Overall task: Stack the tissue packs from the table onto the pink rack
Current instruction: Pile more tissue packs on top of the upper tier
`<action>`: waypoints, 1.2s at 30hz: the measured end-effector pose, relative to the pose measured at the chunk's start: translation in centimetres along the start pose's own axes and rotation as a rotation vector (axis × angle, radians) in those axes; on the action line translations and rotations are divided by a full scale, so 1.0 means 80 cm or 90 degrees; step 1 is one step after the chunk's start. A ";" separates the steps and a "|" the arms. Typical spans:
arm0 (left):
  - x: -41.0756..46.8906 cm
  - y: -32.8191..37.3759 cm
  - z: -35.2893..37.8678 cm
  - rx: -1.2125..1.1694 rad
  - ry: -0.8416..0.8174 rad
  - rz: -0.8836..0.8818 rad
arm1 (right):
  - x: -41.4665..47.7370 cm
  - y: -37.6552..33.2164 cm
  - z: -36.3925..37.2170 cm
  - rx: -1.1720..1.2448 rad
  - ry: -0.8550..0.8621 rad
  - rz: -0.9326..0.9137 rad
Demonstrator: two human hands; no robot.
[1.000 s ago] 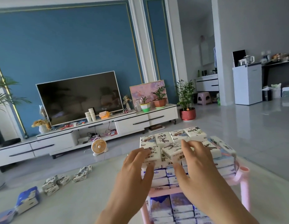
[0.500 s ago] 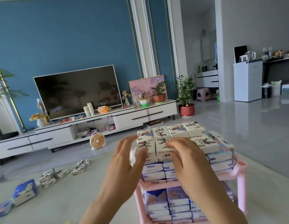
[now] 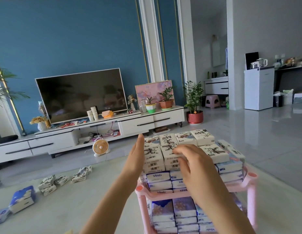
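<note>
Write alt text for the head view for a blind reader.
Two bare hands touch white tissue packs stacked on a pink rack: the left hand lies flat against the stack's left side, the right hand rests on the near top packs. At left, loose packs lie on the table; a television stands behind.

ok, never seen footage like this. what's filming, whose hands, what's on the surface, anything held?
No machine here: one wide-angle camera on a person's head looks forward and down, so there is a single view and the arms are the wearer's own. The left hand lies flat against the left side of the white tissue packs piled on the pink rack. The right hand rests on that top layer with fingers bent; whether it grips a pack is hidden. More loose packs lie on the table, to the left.
</note>
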State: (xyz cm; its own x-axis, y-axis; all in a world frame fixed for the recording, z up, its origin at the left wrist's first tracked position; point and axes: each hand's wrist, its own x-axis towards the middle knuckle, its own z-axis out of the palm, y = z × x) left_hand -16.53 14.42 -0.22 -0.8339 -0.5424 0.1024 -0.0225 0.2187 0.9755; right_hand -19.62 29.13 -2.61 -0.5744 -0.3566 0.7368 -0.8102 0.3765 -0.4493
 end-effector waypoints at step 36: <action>0.011 0.004 0.009 0.087 0.070 0.027 | 0.006 0.012 0.001 -0.005 0.022 -0.015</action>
State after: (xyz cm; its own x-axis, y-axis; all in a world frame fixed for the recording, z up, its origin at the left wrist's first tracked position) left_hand -17.64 14.58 0.03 -0.7708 -0.6138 0.1706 -0.0695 0.3472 0.9352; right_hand -20.67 29.29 -2.76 -0.5508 -0.3358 0.7641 -0.8222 0.3757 -0.4276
